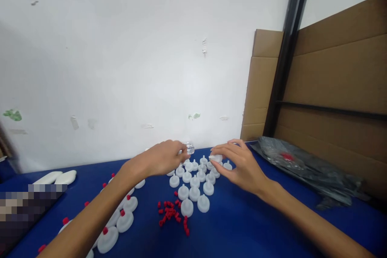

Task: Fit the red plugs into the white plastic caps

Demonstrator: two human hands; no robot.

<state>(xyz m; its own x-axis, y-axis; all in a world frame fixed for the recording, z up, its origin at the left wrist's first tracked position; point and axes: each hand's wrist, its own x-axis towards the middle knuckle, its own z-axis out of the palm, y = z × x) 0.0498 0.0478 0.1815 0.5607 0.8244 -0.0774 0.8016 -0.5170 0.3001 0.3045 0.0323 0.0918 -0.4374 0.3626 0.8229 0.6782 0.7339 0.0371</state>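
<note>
My left hand (165, 156) is closed around a small clear piece (189, 147) at the far end of a cluster of white round caps (193, 181) on the blue table (242, 217). My right hand (238, 165) pinches one white cap (215, 157) at the cluster's far right, fingers curled over it. A pile of small red plugs (171, 211) lies in front of the cluster. To the left, under my left forearm, lie several white caps with red plugs fitted (121, 221).
A dark crumpled plastic bag (302, 165) with something red inside lies at the right. Cardboard sheets (332, 88) and a black post (286, 60) stand behind it. Two white oblong pieces (57, 177) lie at the far left, by a white wall.
</note>
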